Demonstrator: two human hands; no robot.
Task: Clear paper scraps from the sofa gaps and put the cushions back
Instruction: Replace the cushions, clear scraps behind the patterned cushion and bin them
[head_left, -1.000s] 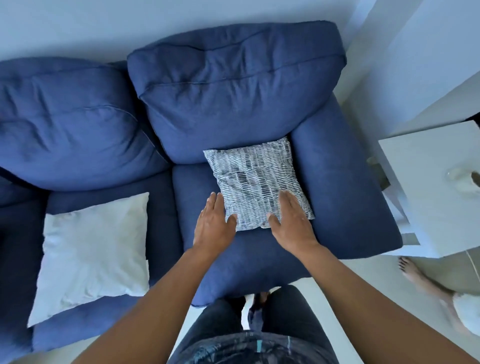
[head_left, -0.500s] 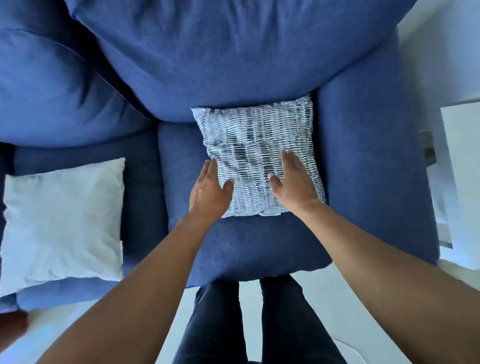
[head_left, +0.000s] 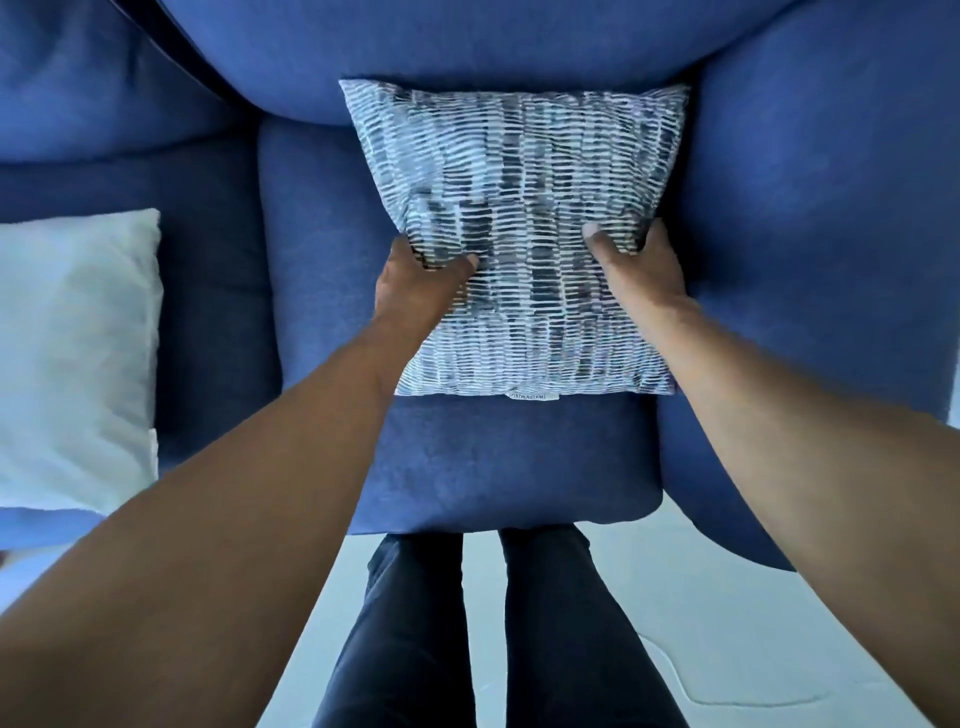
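**Gripping the patterned cushion by both sides, with the gaps yet to be checked**

Starting at the left edge of the frame, you have a white cushion lying flat on the neighbouring seat, well apart from your hands and untouched. Moving toward the centre, your left hand holds the left side of the patterned cushion: the thumb presses down on the top face and the other fingers are tucked under the edge, out of sight. The cushion sits in the upper middle of the frame on the blue seat cushion, its far edge up against the back cushion and its right side just beside the sofa arm. A small label shows at its near edge. Further right, your right hand mirrors the left, thumb on top and fingers wrapped round the cushion's right side, dimpling the fabric.

No paper scraps are visible anywhere; the gaps around the seat are either covered by the cushion or in shadow, so you cannot tell whether anything lies in them.

Judging by this grip, you are at the handling step for this cushion, either lifting it clear or settling it in place. If lifting, raise both sides evenly and look along the seam by the arm and the crease under the back cushion. If seating it, push it square against the back.
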